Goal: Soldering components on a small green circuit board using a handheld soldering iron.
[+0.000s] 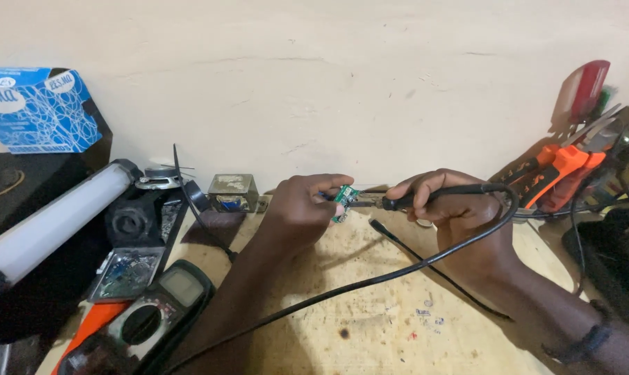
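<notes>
Up close, left hand (297,208) pinching green circuit board (343,201), right hand (446,201) gripping soldering iron (432,196)

Our left hand (302,208) is pinched shut, thumb and fingertips meeting at its right edge. Our right hand (448,201) is curled closed in a pen grip, knuckles up. Both forearms angle in from below.

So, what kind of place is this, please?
Probably a small electronics repair bench: the right hand holds a soldering iron to a green circuit board in the left hand, beside a multimeter.
</notes>
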